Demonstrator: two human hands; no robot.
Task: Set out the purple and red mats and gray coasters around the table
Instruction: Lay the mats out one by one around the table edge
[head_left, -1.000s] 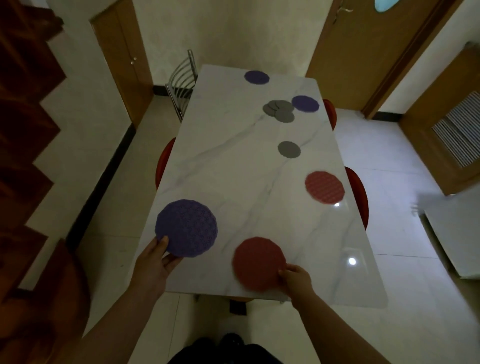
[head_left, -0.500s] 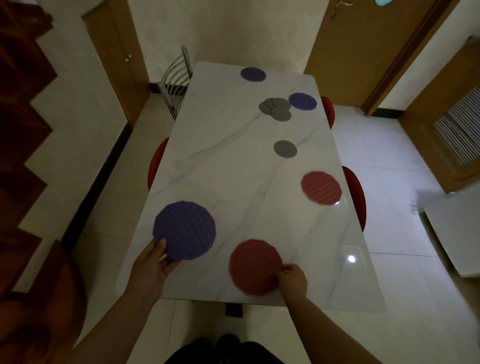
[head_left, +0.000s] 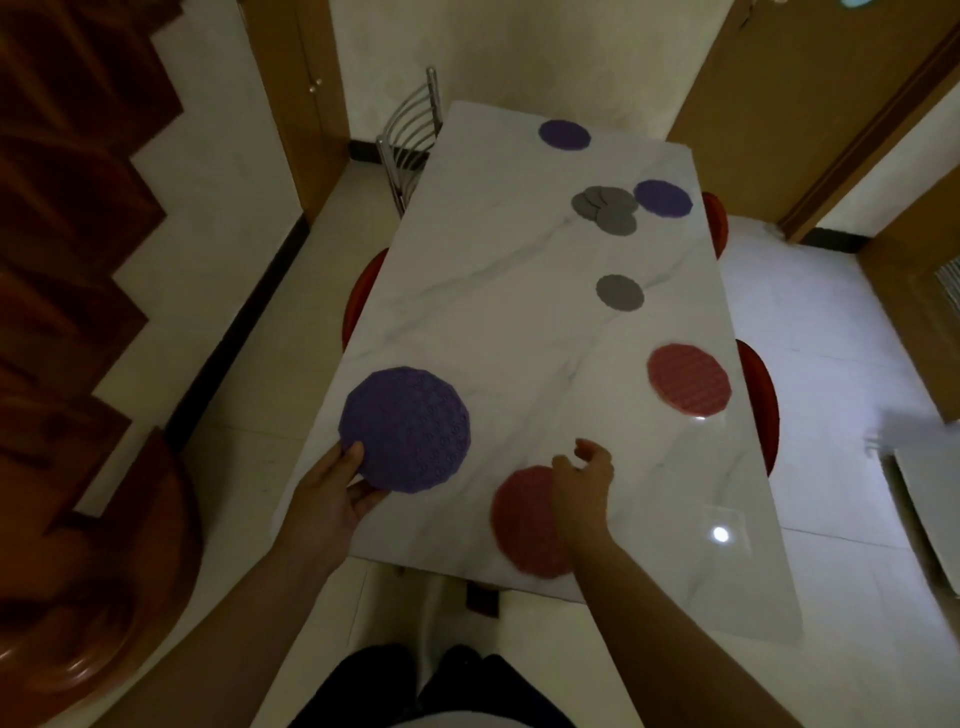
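Note:
My left hand (head_left: 332, 493) grips the near edge of a round purple mat (head_left: 405, 428) at the near left of the white marble table (head_left: 493, 312). My right hand (head_left: 582, 480) hovers open above a red mat (head_left: 524, 522) lying flat near the front edge, partly hiding it. A second red mat (head_left: 688, 379) lies at the right edge. One gray coaster (head_left: 620, 293) sits alone past it. A pile of gray coasters (head_left: 605, 208) lies farther back beside a purple mat (head_left: 663, 199). Another purple mat (head_left: 564, 134) is at the far end.
Red chair seats (head_left: 761, 400) show under the table's right side and a red seat (head_left: 358, 296) on the left. A metal chair back (head_left: 408, 135) stands at the far left corner. Wooden stairs (head_left: 62, 260) rise at left, doors stand behind.
My right hand has let go of the near red mat and lifted forward above it, fingers apart. My left hand still holds the purple mat, shifted slightly farther onto the table.

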